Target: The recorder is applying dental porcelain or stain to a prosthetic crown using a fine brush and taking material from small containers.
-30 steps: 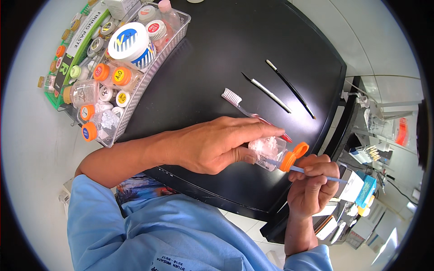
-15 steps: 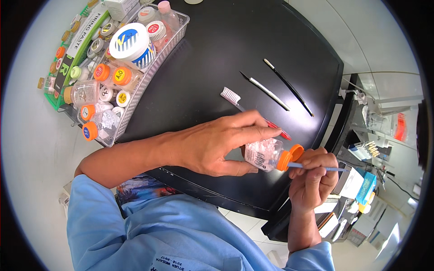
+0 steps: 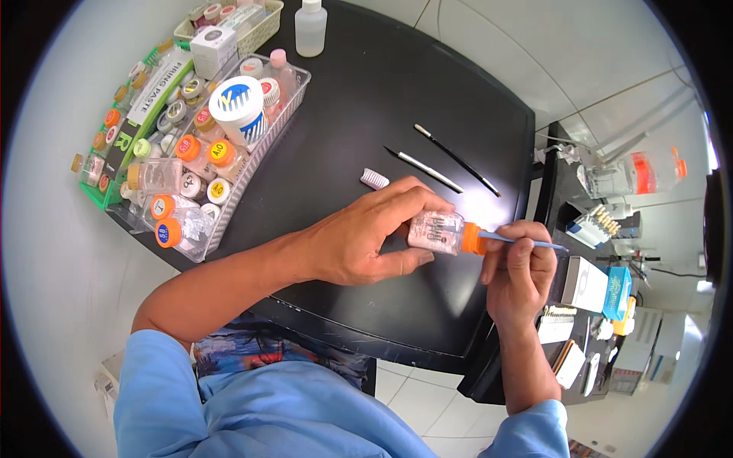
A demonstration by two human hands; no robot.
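Observation:
My left hand [image 3: 359,237] grips a small clear bottle [image 3: 435,233] between thumb and fingers, tilted on its side above the black table. Pale pink material shows through its wall, and its cap [image 3: 473,239] is orange. A thin blue-grey stick [image 3: 527,242] is pinched in the closed fingers of my right hand [image 3: 521,271]. One end of the stick meets the bottle's orange cap; whether it goes inside I cannot tell. Just beyond my left hand lies a toothbrush [image 3: 374,179], its handle hidden. A white-handled fine-tipped brush [image 3: 430,172] and a slim black stick [image 3: 458,161] lie behind.
A clear basket [image 3: 263,156] full of orange-capped bottles and jars stands on the left of the table [image 3: 359,84]. A green basket [image 3: 98,195] is beside it. At the back stands a translucent bottle [image 3: 310,34]. Boxes [image 3: 586,281] and supplies fill the right-hand surface.
The bottle and both hands sit slightly higher and further left in the view. The orange flip lid, plainly raised before, no longer stands out. The view has shifted, bringing in the back bottle.

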